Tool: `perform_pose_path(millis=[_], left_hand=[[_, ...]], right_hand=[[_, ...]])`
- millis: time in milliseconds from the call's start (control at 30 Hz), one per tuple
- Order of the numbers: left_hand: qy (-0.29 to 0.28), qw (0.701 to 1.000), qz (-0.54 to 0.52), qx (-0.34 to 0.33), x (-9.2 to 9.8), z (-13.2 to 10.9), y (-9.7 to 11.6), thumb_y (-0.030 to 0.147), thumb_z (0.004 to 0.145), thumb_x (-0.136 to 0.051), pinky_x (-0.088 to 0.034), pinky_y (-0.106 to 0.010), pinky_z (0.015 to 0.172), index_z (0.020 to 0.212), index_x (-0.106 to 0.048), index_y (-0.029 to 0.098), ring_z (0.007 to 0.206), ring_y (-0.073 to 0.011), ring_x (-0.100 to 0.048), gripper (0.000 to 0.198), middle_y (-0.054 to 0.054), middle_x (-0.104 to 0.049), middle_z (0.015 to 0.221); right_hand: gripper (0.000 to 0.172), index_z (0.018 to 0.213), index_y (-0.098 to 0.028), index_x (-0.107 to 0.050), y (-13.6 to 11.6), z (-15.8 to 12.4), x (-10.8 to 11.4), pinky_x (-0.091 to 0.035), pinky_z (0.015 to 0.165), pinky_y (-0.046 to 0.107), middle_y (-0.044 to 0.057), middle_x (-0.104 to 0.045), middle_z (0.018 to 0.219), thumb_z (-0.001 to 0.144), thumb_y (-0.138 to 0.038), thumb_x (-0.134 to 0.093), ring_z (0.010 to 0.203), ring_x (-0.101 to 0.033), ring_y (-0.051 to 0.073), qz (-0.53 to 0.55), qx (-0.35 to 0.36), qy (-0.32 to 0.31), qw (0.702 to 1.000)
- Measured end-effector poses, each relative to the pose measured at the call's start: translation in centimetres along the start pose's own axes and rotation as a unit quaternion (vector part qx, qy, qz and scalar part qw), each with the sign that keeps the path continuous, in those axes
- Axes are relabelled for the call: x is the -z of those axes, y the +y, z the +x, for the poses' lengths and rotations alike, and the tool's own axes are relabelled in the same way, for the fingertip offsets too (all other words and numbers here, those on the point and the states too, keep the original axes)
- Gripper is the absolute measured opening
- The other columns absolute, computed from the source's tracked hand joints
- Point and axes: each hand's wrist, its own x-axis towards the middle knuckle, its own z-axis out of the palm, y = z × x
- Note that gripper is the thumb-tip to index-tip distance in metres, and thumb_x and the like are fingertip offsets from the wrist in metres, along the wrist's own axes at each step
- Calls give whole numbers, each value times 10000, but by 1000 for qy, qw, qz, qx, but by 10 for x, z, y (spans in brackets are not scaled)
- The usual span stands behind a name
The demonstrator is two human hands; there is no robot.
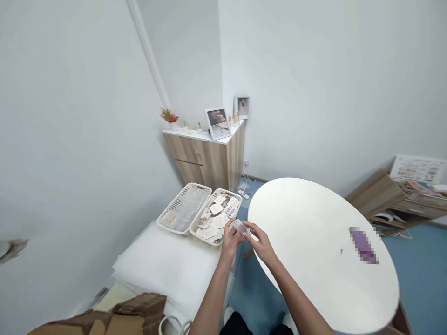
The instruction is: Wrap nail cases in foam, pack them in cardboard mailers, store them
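Note:
Between my two hands is a small clear plastic packet or case [240, 226]; its exact kind is too small to tell. My left hand [229, 242] grips its left side, with the fingers closed around the edge. From the right, my right hand [260, 243] pinches the other side with thumb and fingers. Just beyond my left hand stands a white basket [193, 228] filled with small white printed cards [217, 209]. Beside it, a second white basket [164, 225] contains clear plastic pieces [185, 209].
A white oval table [300, 260] is at my right, bearing a blurred purple item [363, 244]. White foam sheets [157, 260] lie under the baskets, with brown cardboard [139, 307] nearer me. Behind stands a wooden cabinet [213, 158] with a picture frame [218, 123].

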Motion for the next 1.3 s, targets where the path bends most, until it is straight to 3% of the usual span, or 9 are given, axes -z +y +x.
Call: perform_pose_path(millis=[133,333,467,567,667,733,1000,1167,1300], left_hand=[[-30,999,9,9,-68,-12,-38,482,757,-745,-518,-342,886,1327,-510,267,1146,-260,-605,652,-119,-602,1295],[-73,997,5,31,-172,-35,-107,519,787,-704,-498,-379,944,1383,-497,264,1235,-297,-545,681,-113,-556,1379],[-99,993,-36,56,-220,-46,-135,543,784,-699,-475,-427,979,1398,-485,248,1229,-316,-552,714,-146,-558,1373],[-105,990,-64,65,-241,-52,-148,524,785,-709,-454,-442,1007,1407,-472,263,1236,-312,-550,715,-145,-563,1369],[-96,991,-59,72,-250,-55,-158,515,805,-692,-423,-438,1045,1385,-501,259,1259,-303,-531,662,-134,-569,1366],[-91,991,-54,78,-249,-55,-163,513,821,-675,-397,-432,1073,1359,-532,249,1275,-296,-518,616,-130,-563,1374],[-98,988,-13,119,-226,-33,-174,514,807,-688,-456,-446,1005,1291,-598,218,1226,-323,-554,574,-148,-590,1337],[-93,985,7,143,-219,-20,-173,497,789,-713,-491,-425,952,1264,-619,207,1170,-315,-596,564,-150,-595,1330],[-86,983,9,159,-215,-13,-169,461,776,-739,-488,-431,969,1311,-579,222,1144,-289,-617,607,-143,-592,1334]], right_hand=[[423,1281,-269,-602,7,-35,61,-435,1064,443,54,-600,1338,918,-474,-534,1248,-546,252,7,-19,48,999],[442,1349,-284,-543,19,-88,170,-458,1045,435,58,-591,1348,934,-435,-512,1244,-549,255,-99,-7,101,990],[494,1406,-296,-475,26,-112,234,-418,1080,491,60,-520,1421,927,-403,-523,1301,-488,275,-149,23,126,980],[507,1444,-295,-421,27,-126,258,-336,1132,550,50,-460,1471,943,-341,-475,1363,-412,282,-182,71,118,974],[529,1474,-298,-366,29,-134,259,-277,1164,562,32,-434,1489,951,-309,-447,1382,-388,266,-183,107,50,976],[538,1486,-305,-337,35,-133,253,-249,1178,553,26,-408,1505,959,-317,-441,1395,-369,252,-169,101,41,980],[515,1432,-338,-423,68,-111,243,-176,1188,549,29,-431,1487,939,-460,-507,1399,-359,240,-34,-43,57,997],[589,1391,-307,-490,73,-103,247,-277,1154,512,45,-459,1468,863,-550,-589,1385,-385,255,83,-114,56,988],[582,1370,-289,-521,76,-98,251,-312,1141,487,42,-500,1439,876,-596,-537,1353,-434,245,130,-120,63,982]])
